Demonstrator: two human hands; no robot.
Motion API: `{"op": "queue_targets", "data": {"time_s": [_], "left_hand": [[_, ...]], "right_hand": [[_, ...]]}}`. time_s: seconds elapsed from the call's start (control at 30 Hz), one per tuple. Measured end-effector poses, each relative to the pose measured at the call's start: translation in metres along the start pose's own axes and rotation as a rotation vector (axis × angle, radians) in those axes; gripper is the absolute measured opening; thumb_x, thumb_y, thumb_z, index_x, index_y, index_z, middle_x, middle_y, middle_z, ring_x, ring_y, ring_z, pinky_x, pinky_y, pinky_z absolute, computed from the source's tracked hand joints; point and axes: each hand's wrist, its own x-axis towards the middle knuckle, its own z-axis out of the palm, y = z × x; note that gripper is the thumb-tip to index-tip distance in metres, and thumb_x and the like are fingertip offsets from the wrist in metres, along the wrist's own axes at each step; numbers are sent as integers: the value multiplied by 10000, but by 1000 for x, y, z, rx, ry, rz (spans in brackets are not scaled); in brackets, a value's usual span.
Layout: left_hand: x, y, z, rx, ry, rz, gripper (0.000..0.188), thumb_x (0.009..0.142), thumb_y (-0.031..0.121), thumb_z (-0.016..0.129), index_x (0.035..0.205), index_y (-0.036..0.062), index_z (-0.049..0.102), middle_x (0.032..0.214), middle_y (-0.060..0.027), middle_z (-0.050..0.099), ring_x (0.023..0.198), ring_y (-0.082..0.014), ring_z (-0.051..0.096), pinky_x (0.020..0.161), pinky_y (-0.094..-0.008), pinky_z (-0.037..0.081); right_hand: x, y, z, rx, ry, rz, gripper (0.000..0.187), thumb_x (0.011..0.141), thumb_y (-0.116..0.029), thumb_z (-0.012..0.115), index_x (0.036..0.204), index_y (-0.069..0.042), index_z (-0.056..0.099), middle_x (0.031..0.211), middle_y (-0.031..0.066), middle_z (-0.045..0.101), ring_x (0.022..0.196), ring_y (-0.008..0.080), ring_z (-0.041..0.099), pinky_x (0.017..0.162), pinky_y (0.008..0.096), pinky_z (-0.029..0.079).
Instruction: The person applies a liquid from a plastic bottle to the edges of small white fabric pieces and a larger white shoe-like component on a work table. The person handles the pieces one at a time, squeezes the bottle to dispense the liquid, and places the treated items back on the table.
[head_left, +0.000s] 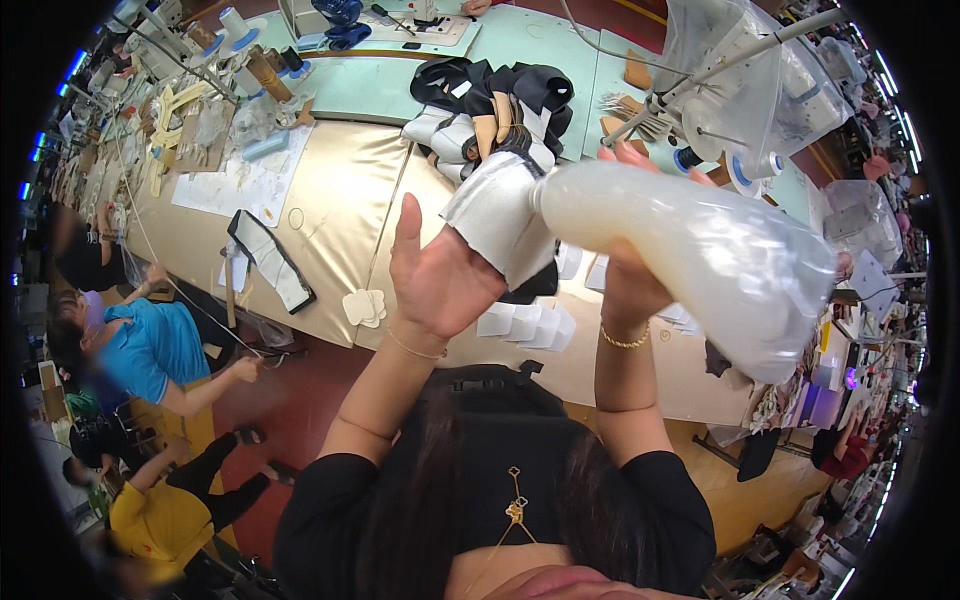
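Observation:
A big translucent white plastic bottle lies tilted across my right hand, its fingers wrapped round the body and its narrow neck pointing left. That neck meets the edge of a white fabric piece with a dark edge below it. The piece is on my left hand, palm up with the thumb stretched out; the fabric hides the other fingers. Just beyond sits a heap of black and white sewn pieces with tan parts. White cut pieces lie overlapping on the table below the fabric.
The table has a shiny beige cover. A black-edged white strip and small cream pieces lie on its left. Thread cones stand far left; a metal pole slants at right. Co-workers are at the left.

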Motion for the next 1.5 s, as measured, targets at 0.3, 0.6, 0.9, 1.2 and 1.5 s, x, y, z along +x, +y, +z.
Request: {"op": "queue_targets", "data": {"time_s": [0.3,0.6,0.9,1.2,1.5], "left_hand": [[7,-4,12,36,-96,19,1004,729,782,261,1394,44,110,1416,-120,236,1304,-251,223,1075,-382,137],[8,0,19,-3,-121,65,1071,674,828,273,1400,61,93,1438,-109,188,1321,-260,176,1081,-407,111],[4,-2,13,36,-75,73,1039,673,822,298,1400,93,153,1434,-100,221,1317,-269,203,1072,-445,136],[2,-3,6,119,-47,47,1065,654,843,272,1401,92,156,1429,-99,237,1311,-281,224,1065,-466,155],[9,15,8,26,59,114,945,749,745,306,1379,46,212,1421,-132,244,1303,-291,243,1060,-474,170]], "right_hand": [[-12,9,-1,347,61,359,669,817,-383,589,1253,-20,234,1139,298,492,1023,396,535,880,480,436],[-7,3,-6,125,-11,249,647,831,-331,584,1275,-24,226,1119,307,499,1017,397,537,868,492,443],[-2,15,-13,48,35,66,609,846,-252,573,1301,-42,227,1193,267,475,1107,362,484,949,460,378],[20,15,-18,141,258,-32,496,795,-170,653,1173,68,439,1082,253,555,1021,376,548,863,443,457],[34,16,-30,-149,280,-177,613,790,-332,648,1198,38,378,1092,201,533,968,401,557,822,513,490]]}}
